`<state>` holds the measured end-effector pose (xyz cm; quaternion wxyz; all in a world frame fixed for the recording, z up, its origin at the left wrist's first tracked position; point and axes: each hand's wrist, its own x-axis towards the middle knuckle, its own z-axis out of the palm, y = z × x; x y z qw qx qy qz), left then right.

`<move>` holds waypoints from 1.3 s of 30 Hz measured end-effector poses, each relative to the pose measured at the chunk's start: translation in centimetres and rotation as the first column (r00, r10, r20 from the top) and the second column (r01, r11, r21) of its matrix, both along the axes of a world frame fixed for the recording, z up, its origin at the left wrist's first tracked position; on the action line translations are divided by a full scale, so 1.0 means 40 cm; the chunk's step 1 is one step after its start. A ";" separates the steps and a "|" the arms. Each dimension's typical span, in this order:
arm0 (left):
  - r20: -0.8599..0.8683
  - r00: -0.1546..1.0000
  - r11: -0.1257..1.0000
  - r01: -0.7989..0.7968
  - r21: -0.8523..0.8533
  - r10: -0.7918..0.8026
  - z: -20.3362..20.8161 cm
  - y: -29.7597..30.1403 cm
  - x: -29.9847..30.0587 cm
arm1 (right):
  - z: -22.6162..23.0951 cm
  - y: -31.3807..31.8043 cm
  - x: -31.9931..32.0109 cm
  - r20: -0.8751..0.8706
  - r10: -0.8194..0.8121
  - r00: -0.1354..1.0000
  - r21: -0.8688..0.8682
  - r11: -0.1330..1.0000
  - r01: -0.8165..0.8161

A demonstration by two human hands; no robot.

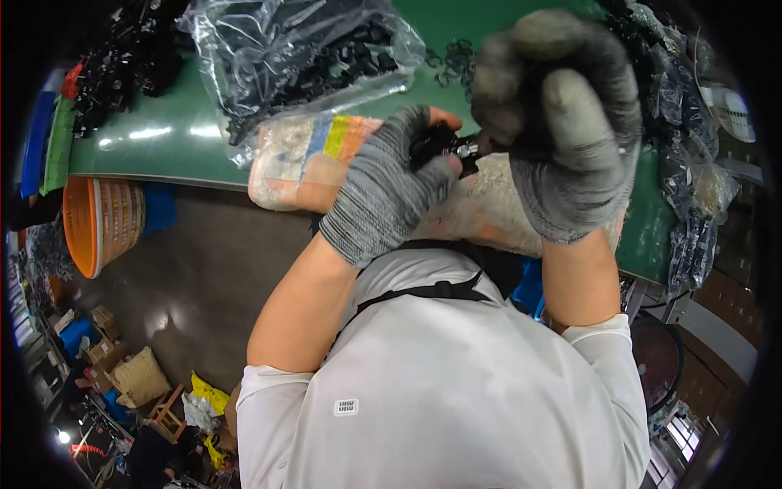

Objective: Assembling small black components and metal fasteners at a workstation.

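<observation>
My left hand, in a grey knit glove with bare fingertips, is closed on a small black part. A shiny metal piece shows at the part's right end, beside my thumb. Just to the right, my right hand is raised, its gloved fingers curled and smeared by motion. Whatever it grips is dark and hidden by the fingers. Beneath both hands lies a worn, padded cloth with coloured stripes, along the table's near edge.
The green table carries an open clear plastic bag of black parts, loose black rings and a black heap at the left. Plastic-wrapped parts hang over the right side. An orange basket stands below the left edge.
</observation>
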<state>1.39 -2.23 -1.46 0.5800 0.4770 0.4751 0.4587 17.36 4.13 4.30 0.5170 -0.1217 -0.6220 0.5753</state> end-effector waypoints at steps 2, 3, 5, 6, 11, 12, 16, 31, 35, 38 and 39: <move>-0.124 0.992 0.999 0.020 0.038 -0.015 0.019 -0.010 -0.014 | 0.025 0.000 -0.024 0.049 0.022 0.999 0.045 0.999 -0.025; -0.076 0.997 0.999 0.023 0.023 -0.021 0.017 -0.013 -0.019 | 0.038 -0.003 -0.025 0.089 0.028 0.996 0.083 0.996 -0.035; 0.006 1.000 1.000 0.004 0.014 -0.004 -0.005 -0.032 -0.032 | 0.063 -0.044 -0.046 0.089 -0.005 0.996 0.036 0.999 0.001; 0.005 1.000 1.000 -0.014 0.025 0.014 -0.009 -0.037 -0.043 | 0.090 -0.033 -0.056 0.019 0.052 0.998 0.058 0.997 -0.053; 0.014 0.998 0.997 -0.069 0.036 0.069 -0.018 -0.068 -0.088 | 0.134 0.027 -0.152 0.651 -0.385 0.654 0.319 0.921 0.225; 0.032 0.994 0.990 -0.104 0.091 0.102 -0.027 -0.074 -0.098 | 0.090 0.063 -0.191 0.651 -0.498 0.573 0.535 0.837 0.120; -0.005 0.990 0.963 -0.135 0.235 0.141 0.000 -0.092 -0.129 | -0.019 0.143 -0.303 0.656 -0.637 0.405 0.741 0.647 -0.183; 0.131 0.986 0.989 -0.118 0.088 0.106 0.063 -0.139 -0.117 | 0.145 0.053 -0.266 0.611 -0.620 0.492 0.691 0.721 0.051; -0.084 0.985 0.964 -0.130 0.233 0.154 0.005 -0.067 -0.117 | 0.104 0.023 -0.125 0.566 -0.565 0.600 0.708 0.706 -0.004; -0.047 0.994 0.981 -0.089 0.172 0.099 -0.002 -0.034 -0.104 | 0.038 -0.004 -0.051 0.540 -0.624 0.565 0.749 0.662 0.016; -0.057 0.996 0.984 -0.065 0.168 0.075 -0.005 -0.022 -0.097 | 0.015 -0.015 -0.035 0.536 -0.648 0.541 0.757 0.653 0.032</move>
